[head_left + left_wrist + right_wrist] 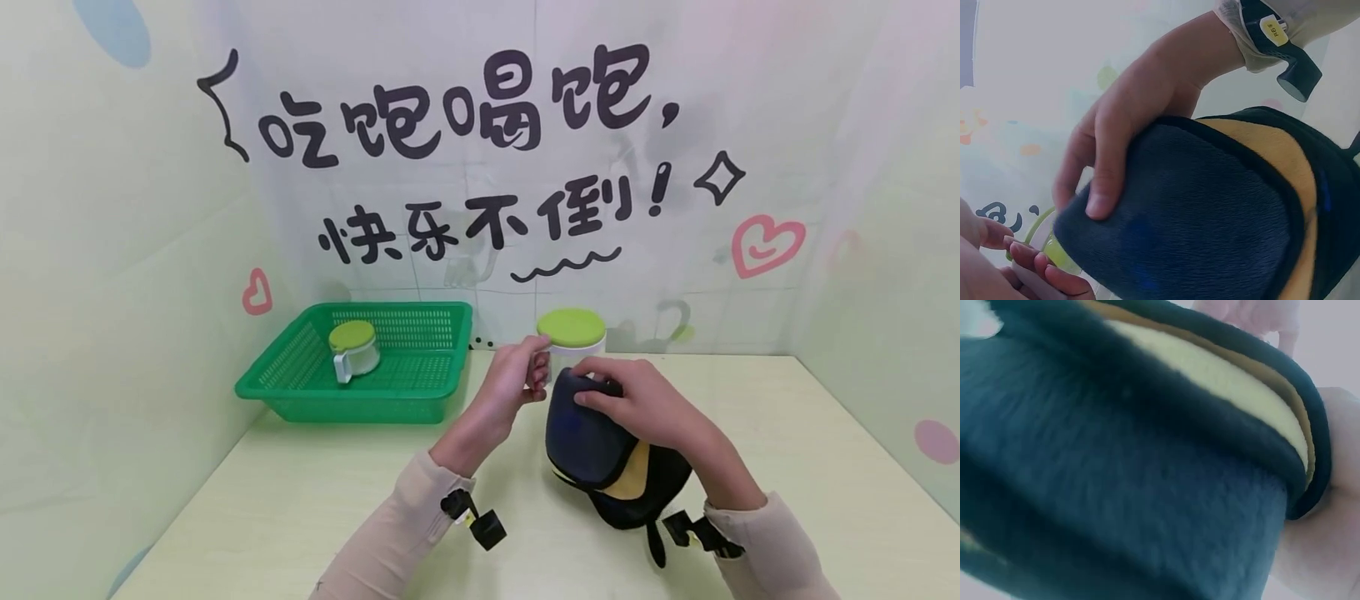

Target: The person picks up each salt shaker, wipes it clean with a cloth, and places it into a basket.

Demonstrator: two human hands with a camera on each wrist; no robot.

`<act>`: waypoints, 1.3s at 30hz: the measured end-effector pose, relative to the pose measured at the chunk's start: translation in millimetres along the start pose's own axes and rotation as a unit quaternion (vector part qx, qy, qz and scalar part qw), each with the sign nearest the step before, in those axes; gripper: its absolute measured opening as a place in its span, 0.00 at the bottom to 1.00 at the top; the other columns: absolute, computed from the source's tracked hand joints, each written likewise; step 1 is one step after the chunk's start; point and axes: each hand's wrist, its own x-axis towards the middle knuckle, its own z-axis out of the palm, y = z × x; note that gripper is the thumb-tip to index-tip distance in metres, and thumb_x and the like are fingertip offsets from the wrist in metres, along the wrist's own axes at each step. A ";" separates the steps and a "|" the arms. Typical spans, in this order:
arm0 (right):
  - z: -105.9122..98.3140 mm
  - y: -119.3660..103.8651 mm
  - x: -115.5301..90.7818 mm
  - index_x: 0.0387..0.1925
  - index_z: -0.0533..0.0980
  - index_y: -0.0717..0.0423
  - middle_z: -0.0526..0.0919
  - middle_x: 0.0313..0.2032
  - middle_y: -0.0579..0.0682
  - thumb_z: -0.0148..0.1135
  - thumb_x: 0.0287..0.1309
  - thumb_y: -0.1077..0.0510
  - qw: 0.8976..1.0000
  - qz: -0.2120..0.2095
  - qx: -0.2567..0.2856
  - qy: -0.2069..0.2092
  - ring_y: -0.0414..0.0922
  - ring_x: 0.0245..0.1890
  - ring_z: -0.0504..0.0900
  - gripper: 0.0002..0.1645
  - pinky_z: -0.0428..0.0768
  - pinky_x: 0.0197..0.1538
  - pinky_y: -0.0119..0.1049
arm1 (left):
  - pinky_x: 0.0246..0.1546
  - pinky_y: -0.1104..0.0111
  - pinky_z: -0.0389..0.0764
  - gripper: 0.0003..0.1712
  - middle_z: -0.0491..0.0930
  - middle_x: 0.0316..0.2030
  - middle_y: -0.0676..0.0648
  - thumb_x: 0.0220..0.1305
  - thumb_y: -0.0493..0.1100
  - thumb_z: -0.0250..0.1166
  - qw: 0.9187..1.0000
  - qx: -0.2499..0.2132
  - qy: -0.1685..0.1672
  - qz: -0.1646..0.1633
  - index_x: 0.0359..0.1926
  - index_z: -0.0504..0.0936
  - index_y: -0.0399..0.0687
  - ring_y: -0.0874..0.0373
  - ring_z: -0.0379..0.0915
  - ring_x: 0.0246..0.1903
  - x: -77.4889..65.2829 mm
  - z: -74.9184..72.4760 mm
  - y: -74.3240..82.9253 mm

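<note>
My left hand grips the white handle side of a clear jar with a lime-green lid, at the back of the table. Its fingers curl at the jar's left side, seen also in the left wrist view, where the left hand is partly cut off. My right hand pinches the top edge of a dark blue plush item with black trim and yellow layers, its thumb on the near face. The plush item stands in front of the jar and hides its lower part. It fills most of the right wrist view.
A green plastic basket stands at the back left of the table. Inside it sits a second jar with a green lid and white handle. A printed white curtain hangs right behind the table.
</note>
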 end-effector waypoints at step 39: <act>-4.6 11.4 -0.6 0.47 0.77 0.38 0.82 0.35 0.39 0.63 0.60 0.48 0.997 0.006 0.026 -0.074 0.36 0.35 0.78 0.13 0.78 0.44 0.38 | 0.21 0.70 0.60 0.23 0.58 0.16 0.52 0.64 0.52 0.55 0.999 -0.035 0.014 -0.005 0.19 0.61 0.44 0.59 0.54 0.19 -0.9 -6.2 7.9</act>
